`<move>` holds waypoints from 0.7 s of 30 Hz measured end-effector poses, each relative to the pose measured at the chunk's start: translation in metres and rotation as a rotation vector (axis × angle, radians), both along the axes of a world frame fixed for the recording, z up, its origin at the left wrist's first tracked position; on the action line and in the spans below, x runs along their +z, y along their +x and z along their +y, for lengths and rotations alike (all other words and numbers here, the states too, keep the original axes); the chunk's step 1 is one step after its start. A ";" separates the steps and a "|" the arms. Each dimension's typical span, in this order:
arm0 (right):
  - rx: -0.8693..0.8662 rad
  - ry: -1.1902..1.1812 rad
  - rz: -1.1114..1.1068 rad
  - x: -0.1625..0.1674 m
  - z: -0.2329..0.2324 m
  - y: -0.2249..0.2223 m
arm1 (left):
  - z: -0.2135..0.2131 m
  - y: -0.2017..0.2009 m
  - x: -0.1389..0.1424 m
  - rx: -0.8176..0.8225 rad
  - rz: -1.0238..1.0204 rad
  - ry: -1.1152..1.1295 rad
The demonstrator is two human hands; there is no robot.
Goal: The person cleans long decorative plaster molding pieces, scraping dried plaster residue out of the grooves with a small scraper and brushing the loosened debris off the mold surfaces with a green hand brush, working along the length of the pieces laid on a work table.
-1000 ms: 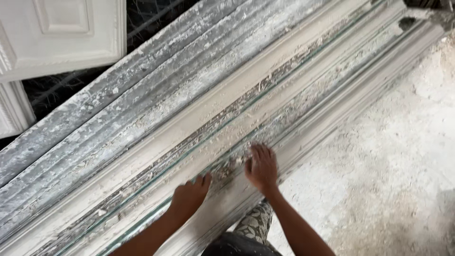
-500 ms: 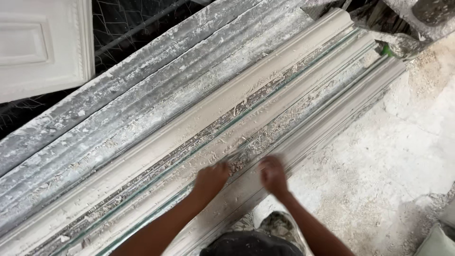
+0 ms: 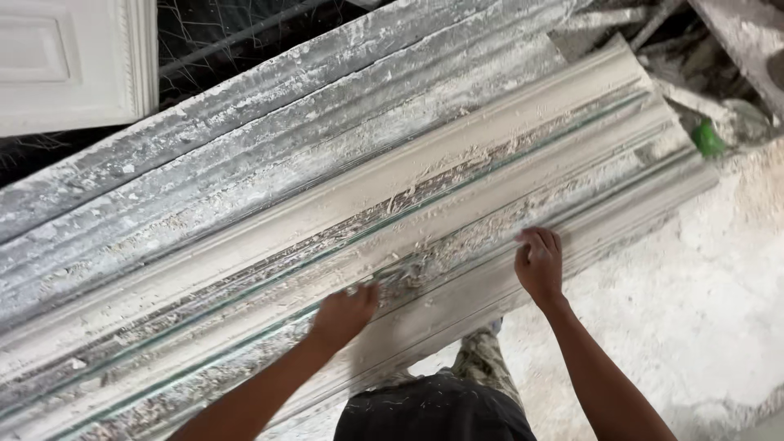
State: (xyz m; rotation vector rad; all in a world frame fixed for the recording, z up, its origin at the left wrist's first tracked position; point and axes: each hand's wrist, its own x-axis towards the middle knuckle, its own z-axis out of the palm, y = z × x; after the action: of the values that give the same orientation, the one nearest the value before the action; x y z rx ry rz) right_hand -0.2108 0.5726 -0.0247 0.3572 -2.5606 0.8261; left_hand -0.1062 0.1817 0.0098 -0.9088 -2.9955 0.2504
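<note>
In the head view a long moulding lies slantwise from lower left to upper right, its near edge over the floor. Both hands lie on its lower grooves: the left hand flat, fingers spread loosely towards a tuft of fibres at its fingertips, gripping nothing that can be made out; the right hand, further along towards the far end, is bent at the knuckles with its fingertips pressed into a groove, and whether it pinches any fibre I cannot tell. To do this well, I judge, the fingers should run along the grooves rather than across them, pressing lightly so the fibre beds flat and the thin ridges are not chipped. The moulding is pale, chalky plaster, stepped in parallel ridges and hollows, with straw-like strands and crumbs caught in the channels. Behind it lies a grey ribbed mould, dusted white. A white framed panel shows at the upper left, a small green thing at the far end, and the floor is rough and powdery.
</note>
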 end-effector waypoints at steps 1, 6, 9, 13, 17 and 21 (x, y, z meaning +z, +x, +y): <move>0.011 0.017 0.004 -0.002 0.012 -0.008 | -0.002 0.002 0.003 -0.016 0.033 0.000; 0.017 0.139 -0.068 -0.005 0.052 -0.064 | 0.049 -0.027 0.009 -0.004 0.046 -0.116; 0.006 0.259 -0.117 -0.004 0.061 -0.091 | 0.054 -0.026 0.023 0.032 0.013 0.016; -0.027 0.348 -0.195 -0.012 0.061 -0.109 | 0.030 -0.010 0.035 0.737 -0.585 0.359; 0.001 0.283 -0.166 -0.020 0.068 -0.107 | 0.036 -0.024 0.034 0.487 -0.336 0.404; 0.005 0.291 -0.135 -0.025 0.076 -0.105 | 0.050 -0.042 0.043 0.452 -0.397 0.557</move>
State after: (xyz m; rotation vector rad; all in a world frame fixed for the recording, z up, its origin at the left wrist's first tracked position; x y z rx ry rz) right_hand -0.3157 0.6488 -0.0496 0.4080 -2.8128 0.4921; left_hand -0.1477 0.2313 0.0532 -0.2427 -3.2776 -0.8216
